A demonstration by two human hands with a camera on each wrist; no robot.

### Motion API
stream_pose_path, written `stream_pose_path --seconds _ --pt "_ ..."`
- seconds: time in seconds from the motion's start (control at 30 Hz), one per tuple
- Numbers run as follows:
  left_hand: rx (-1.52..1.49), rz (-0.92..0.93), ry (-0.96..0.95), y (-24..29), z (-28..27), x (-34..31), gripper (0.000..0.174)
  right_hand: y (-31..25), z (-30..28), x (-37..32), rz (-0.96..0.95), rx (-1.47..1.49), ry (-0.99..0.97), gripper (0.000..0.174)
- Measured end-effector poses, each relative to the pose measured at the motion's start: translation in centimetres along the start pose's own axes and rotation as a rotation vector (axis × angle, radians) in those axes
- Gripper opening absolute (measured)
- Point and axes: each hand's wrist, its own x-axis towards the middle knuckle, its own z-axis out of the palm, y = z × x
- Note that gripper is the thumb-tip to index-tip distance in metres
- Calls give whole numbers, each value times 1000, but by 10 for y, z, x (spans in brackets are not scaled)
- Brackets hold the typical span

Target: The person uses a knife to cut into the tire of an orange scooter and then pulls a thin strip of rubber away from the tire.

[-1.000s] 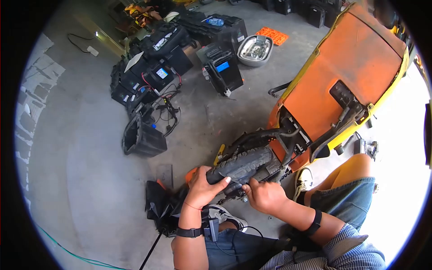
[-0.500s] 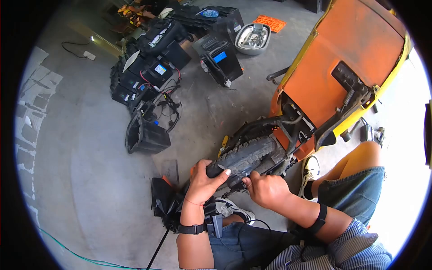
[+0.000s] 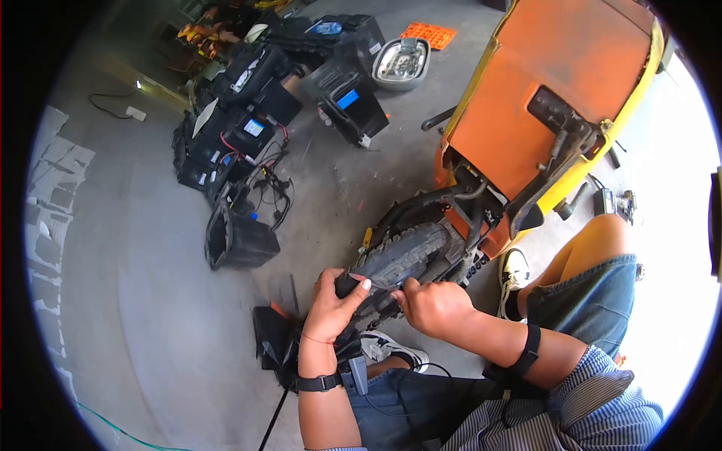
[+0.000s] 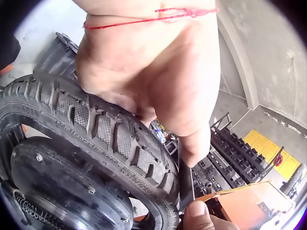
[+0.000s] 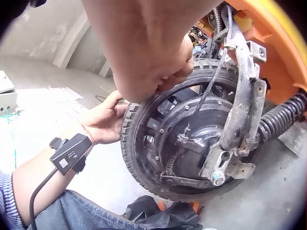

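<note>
A black knobbly tire point(image 4: 103, 127) sits on the rear wheel of an orange and yellow vehicle point(image 3: 553, 98). My left hand point(image 3: 327, 312) grips the tire from its rear, fingers over the tread and thumb on the near side. Close to that thumb, my right hand point(image 3: 438, 308) is curled at the tire's near side. In the left wrist view its thumb point(image 4: 197, 215) pinches a thin, flat, dark strip point(image 4: 185, 184) with a bright edge, which reaches toward the left thumb. The wheel hub point(image 5: 192, 124) faces the right wrist camera.
Black batteries and cases point(image 3: 248, 128) with loose cables stand on the far left floor. An open black bin point(image 3: 244, 237) lies nearer. A grey basin point(image 3: 401, 64) and an orange mat point(image 3: 429, 34) are behind. Black plastic point(image 3: 274, 338) lies by the left forearm, and a shock absorber point(image 5: 283, 115) beside the wheel.
The head view has shifted, and the floor things and vehicle now appear farther left. Both hands keep nearly the same place on the tire.
</note>
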Motion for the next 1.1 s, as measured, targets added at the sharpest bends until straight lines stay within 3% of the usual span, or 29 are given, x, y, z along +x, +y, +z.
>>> stream_pose_path --seconds 0.07,0.13,0.23,0.37,0.47,0.57,0.67,0.8,0.9,1.0,1.03,1.1 --pt "-26 -15 35 -8 3 0 55 -3 0 1 11 10 5 45" --pt "-57 -41 0 -10 1 1 42 -8 1 6 11 14 -9 46" --pt "-25 -70 75 -19 0 2 52 -14 4 14 -2 26 12 46" --pt "-31 -66 5 -1 -4 -2 51 -11 6 12 -14 35 8 46" --pt "-207 -86 -32 4 -1 -3 50 -2 -3 6 -27 1 -3 47" --pt "72 39 77 -3 6 0 53 3 -8 4 8 1 -69 49" --pt "68 39 82 10 2 -5 54 -6 -7 11 1 20 -87 49" --pt "93 72 53 -13 -1 1 54 -15 4 19 -7 40 -27 47" --pt "157 41 50 -8 -4 -5 58 -10 3 19 -12 13 -29 47" --pt "-73 -41 -51 -9 -11 -2 69 -3 -17 12 -14 -25 -80 47" --pt "-7 -6 -31 -8 -9 1 72 -2 -23 11 6 -55 -156 48" --pt "235 66 30 -2 -3 -3 79 -4 -21 17 -13 -48 -131 47"
